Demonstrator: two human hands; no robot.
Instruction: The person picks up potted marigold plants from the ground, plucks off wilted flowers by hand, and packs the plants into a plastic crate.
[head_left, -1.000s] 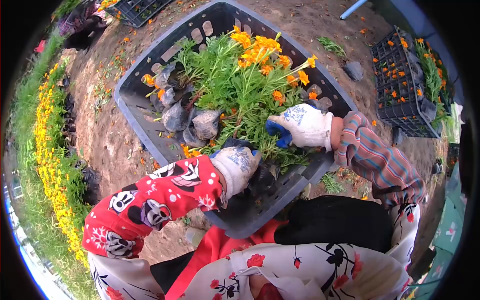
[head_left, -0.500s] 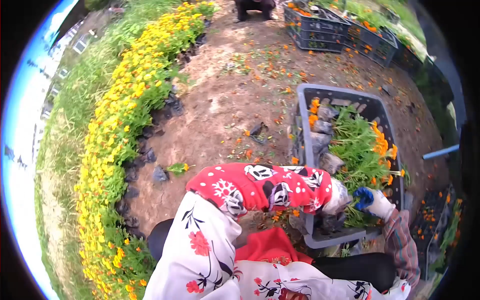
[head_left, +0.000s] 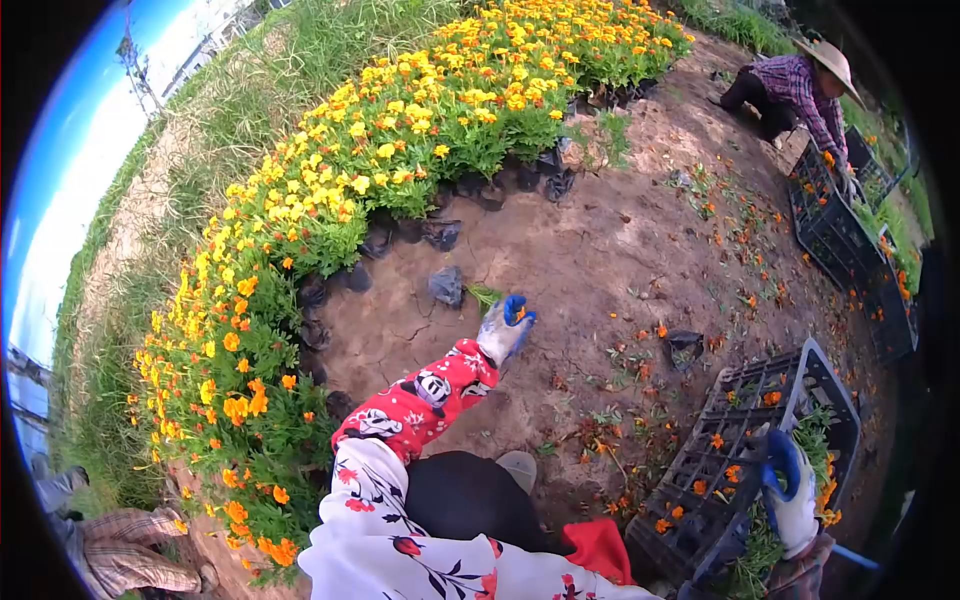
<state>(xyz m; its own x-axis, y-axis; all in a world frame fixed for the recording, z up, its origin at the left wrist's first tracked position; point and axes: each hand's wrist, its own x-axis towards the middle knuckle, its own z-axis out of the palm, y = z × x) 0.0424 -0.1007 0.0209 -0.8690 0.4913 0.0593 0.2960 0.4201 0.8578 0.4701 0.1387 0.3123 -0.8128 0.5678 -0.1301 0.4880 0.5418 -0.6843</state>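
A gloved left hand point(head_left: 507, 332) stretches over bare, cracked soil point(head_left: 585, 265) to a single plant point(head_left: 484, 295) lying on its side, its dark bag point(head_left: 446, 286) pointing away. The blue-coated fingers curl at its far end, around what looks like an orange bloom point(head_left: 519, 313); whether they grip it is unclear. The flower end lies nearer the arm, which probably explains the reach there. The right hand point(head_left: 790, 495), fingers half curled, is at the side of a slatted black crate point(head_left: 797, 375) holding more plants, against or just above the greenery; any hold is hidden. The crate sits close on the right, seemingly for easy reach. On the left, bagged yellow and orange flowers point(head_left: 390, 165) stand upright, packed closely, likely helping prop one another.
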